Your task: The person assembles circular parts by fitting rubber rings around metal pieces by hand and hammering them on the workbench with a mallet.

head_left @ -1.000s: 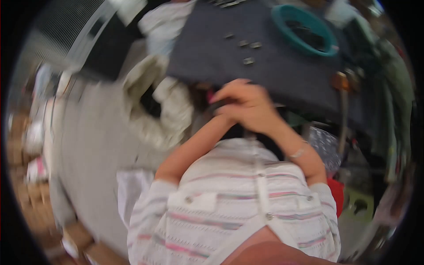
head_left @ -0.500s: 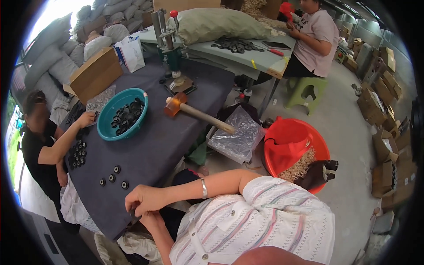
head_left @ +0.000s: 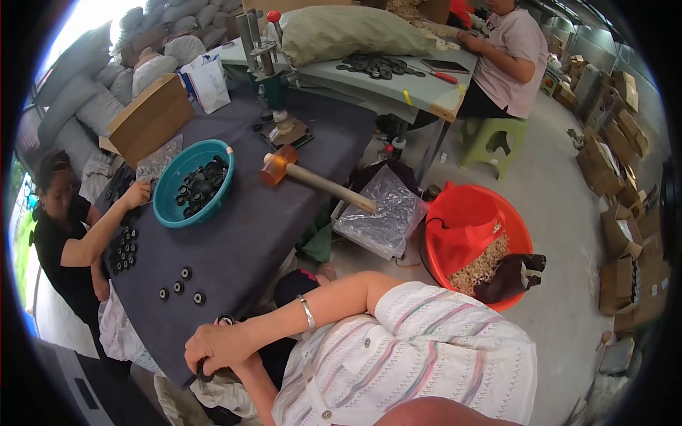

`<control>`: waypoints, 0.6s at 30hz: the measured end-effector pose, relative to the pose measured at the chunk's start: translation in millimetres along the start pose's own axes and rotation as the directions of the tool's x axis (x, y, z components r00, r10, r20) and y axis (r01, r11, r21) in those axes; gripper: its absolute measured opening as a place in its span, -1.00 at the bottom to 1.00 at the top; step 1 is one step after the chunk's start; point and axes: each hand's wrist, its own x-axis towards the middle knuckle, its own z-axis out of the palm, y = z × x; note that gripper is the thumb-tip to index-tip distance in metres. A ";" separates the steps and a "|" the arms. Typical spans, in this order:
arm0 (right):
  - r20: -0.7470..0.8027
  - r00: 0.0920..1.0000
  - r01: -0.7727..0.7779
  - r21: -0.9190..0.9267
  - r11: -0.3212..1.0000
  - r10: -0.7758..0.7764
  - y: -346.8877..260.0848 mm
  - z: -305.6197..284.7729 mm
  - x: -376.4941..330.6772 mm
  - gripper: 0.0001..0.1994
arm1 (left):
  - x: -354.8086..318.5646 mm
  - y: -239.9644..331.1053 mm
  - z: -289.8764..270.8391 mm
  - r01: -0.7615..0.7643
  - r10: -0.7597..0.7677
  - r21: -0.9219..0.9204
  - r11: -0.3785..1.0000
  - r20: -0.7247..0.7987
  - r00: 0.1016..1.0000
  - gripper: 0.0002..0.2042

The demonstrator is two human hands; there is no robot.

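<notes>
My right hand [head_left: 217,348], with a silver bangle at the wrist, is closed at the table's near edge; a small dark round piece [head_left: 204,373] shows under its curled fingers. My left hand [head_left: 241,361] lies beneath it, its fingers hidden. A black ring-shaped part [head_left: 226,320] shows just above the right hand; which hand touches it I cannot tell. Several black wheel-like parts with light centres [head_left: 178,287] sit on the dark cloth of the table [head_left: 234,248] nearby. A teal basin [head_left: 158,206] farther back holds many black parts.
A mallet [head_left: 320,181] with an orange head overhangs the table's right edge. Behind it stands a green hand press [head_left: 268,92]. At left, a person in black [head_left: 64,234] reaches beside the basin; another [head_left: 511,64] sits beyond. A red tub [head_left: 522,234] stands on the floor.
My hands have moved down and slightly left along the table edge. The black ring-shaped part now shows above my right hand. The person at left still reaches beside the basin.
</notes>
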 end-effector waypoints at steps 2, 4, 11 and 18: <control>0.001 1.000 -0.011 0.052 0.999 0.011 17.7 -0.9 -4.6 -0.81 | -2.4 2.6 -8.5 0.002 -0.002 -0.014 1.000 -0.027 1.000 -0.69; -0.029 0.996 -0.084 0.138 0.987 0.089 22.1 -11.3 -8.1 -0.79 | -10.4 11.8 0.9 0.002 -0.003 -0.015 1.000 -0.059 0.998 -0.69; -0.324 0.913 -0.247 0.047 0.968 0.249 6.7 -73.0 -51.4 -0.86 | -24.3 68.8 94.0 0.012 -0.054 0.298 0.954 0.134 0.989 -0.78; -0.196 0.968 -0.160 0.011 0.987 0.159 13.6 -66.7 -60.7 -0.83 | -41.6 76.4 90.1 -0.109 0.051 0.306 0.946 0.191 0.980 -0.78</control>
